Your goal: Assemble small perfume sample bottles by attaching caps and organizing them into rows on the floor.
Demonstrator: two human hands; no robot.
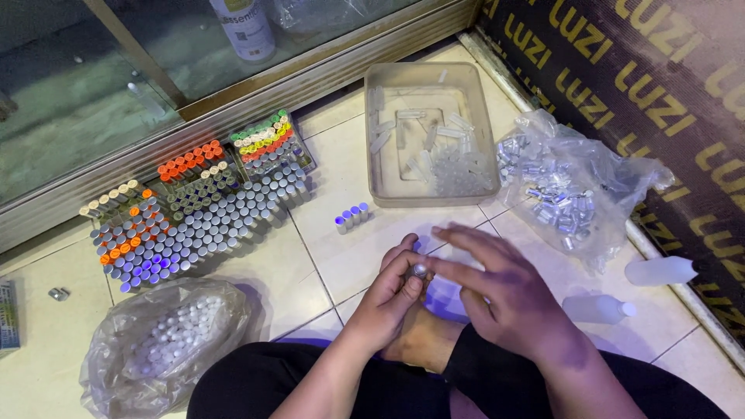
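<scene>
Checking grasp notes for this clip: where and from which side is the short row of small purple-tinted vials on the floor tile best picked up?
Probably from above, pinching the two long sides of the short row of small silver-capped vials. They lie touching side by side on bare tile, apart from the clear plastic tub, so both flanks are free. The left hand holds a small silver-capped vial; the right hand rests its fingers on it.

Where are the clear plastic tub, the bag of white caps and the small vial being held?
plastic tub (378, 132): head view, left wall.
bag of white caps (174, 337): head view, caps inside.
small vial (420, 271): head view, metal top.
</scene>
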